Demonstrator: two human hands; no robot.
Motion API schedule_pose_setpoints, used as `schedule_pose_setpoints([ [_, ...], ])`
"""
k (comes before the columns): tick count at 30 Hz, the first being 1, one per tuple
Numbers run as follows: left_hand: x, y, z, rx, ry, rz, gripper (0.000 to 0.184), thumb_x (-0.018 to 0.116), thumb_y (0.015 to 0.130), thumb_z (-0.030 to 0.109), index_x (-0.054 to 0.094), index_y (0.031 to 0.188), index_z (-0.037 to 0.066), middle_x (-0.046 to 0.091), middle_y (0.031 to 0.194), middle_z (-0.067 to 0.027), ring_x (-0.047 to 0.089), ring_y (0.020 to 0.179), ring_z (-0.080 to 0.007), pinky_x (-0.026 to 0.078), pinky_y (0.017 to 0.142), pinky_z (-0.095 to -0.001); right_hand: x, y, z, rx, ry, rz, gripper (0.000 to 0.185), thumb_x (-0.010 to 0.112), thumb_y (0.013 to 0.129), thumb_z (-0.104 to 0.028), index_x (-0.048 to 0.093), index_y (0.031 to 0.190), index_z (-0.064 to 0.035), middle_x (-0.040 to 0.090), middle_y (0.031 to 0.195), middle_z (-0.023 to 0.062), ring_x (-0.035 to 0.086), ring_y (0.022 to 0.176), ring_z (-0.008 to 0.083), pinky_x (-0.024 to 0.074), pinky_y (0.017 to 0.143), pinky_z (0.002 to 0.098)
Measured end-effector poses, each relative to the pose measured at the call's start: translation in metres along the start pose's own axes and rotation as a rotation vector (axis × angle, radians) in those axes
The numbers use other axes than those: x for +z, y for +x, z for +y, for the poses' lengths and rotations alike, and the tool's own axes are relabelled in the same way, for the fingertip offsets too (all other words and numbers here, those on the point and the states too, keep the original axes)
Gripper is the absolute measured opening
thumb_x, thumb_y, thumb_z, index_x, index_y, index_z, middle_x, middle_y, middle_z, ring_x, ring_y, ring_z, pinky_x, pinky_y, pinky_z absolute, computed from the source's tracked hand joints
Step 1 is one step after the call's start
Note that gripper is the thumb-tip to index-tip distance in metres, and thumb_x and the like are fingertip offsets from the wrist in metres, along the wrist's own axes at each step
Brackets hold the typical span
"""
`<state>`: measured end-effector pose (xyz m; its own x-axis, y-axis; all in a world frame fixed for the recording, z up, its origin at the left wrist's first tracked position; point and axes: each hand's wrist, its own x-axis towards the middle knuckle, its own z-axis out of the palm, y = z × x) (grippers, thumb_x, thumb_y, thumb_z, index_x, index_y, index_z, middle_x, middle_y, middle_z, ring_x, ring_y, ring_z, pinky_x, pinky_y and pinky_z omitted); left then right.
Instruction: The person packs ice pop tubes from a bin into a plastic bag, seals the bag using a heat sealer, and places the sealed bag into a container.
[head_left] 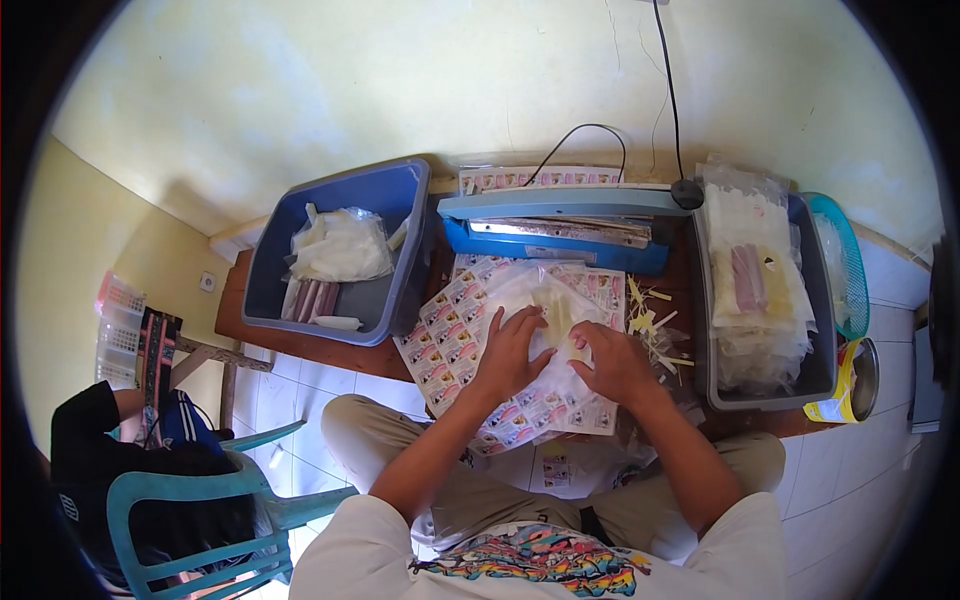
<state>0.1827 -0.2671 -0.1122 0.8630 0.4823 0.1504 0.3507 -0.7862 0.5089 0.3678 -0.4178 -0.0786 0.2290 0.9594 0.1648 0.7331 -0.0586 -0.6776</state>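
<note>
A clear plastic bag with pale yellowish contents lies over printed label sheets at the table's front. My left hand rests on the bag's left side, fingers apart. On its right side is my right hand, fingers curled at the plastic; whether it pinches the film is too small to tell. Just beyond the bag stands a blue heat sealer with a grey-blue arm across its top.
A blue bin with filled bags stands left, a grey bin with stacked bags right. Yellow paper strips, a green basket and a yellow can are at right. Another person sits by a green chair.
</note>
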Motion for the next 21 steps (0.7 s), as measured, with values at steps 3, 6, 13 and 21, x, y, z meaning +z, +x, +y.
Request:
schedule_pose_setpoints([
  [3, 0.002, 0.000, -0.001, 0.022, 0.002, -0.005, 0.055, 0.084, 0.089, 0.022, 0.056, 0.134, 0.011, 0.056, 0.154, -0.0145, 0.048, 0.150, -0.0336, 0.021, 0.130, -0.0619, -0.004, 0.001, -0.003, -0.001, 0.044, -0.077, 0.049, 0.088, 0.078, -0.015, 0.061, 0.119, -0.0134, 0.071, 0.105, 0.0088, 0.072, 0.099, 0.0366, 0.0581, 0.084, 0.0480],
  [6, 0.000, -0.003, 0.004, 0.032, 0.032, 0.040, 0.058, 0.084, 0.088, 0.021, 0.055, 0.137, 0.011, 0.057, 0.151, -0.0139, 0.048, 0.149, -0.0336, 0.023, 0.129, -0.0606, -0.009, 0.003, -0.011, -0.122, -0.139, 0.046, 0.056, 0.089, 0.075, -0.011, 0.062, 0.124, -0.0155, 0.064, 0.122, 0.0110, 0.067, 0.112, 0.0353, 0.0546, 0.095, 0.0482],
  [13, -0.006, -0.002, 0.001, -0.016, 0.056, 0.090, 0.063, 0.085, 0.086, 0.026, 0.059, 0.140, 0.007, 0.062, 0.141, -0.0142, 0.055, 0.136, -0.0338, 0.037, 0.115, -0.0498, 0.001, 0.006, -0.008, -0.081, -0.062, 0.102, 0.084, 0.093, 0.072, -0.013, 0.057, 0.148, -0.0154, 0.051, 0.144, 0.0145, 0.063, 0.122, 0.0349, 0.0514, 0.106, 0.0478],
  [21, 0.001, 0.004, 0.000, 0.031, 0.050, 0.128, 0.058, 0.086, 0.083, 0.021, 0.063, 0.136, 0.008, 0.067, 0.134, -0.0125, 0.058, 0.133, -0.0328, 0.038, 0.117, -0.0479, 0.015, 0.009, 0.007, -0.091, -0.132, 0.130, 0.067, 0.090, 0.078, -0.021, 0.065, 0.140, -0.0103, 0.071, 0.110, 0.0120, 0.067, 0.104, 0.0337, 0.0534, 0.097, 0.0455],
])
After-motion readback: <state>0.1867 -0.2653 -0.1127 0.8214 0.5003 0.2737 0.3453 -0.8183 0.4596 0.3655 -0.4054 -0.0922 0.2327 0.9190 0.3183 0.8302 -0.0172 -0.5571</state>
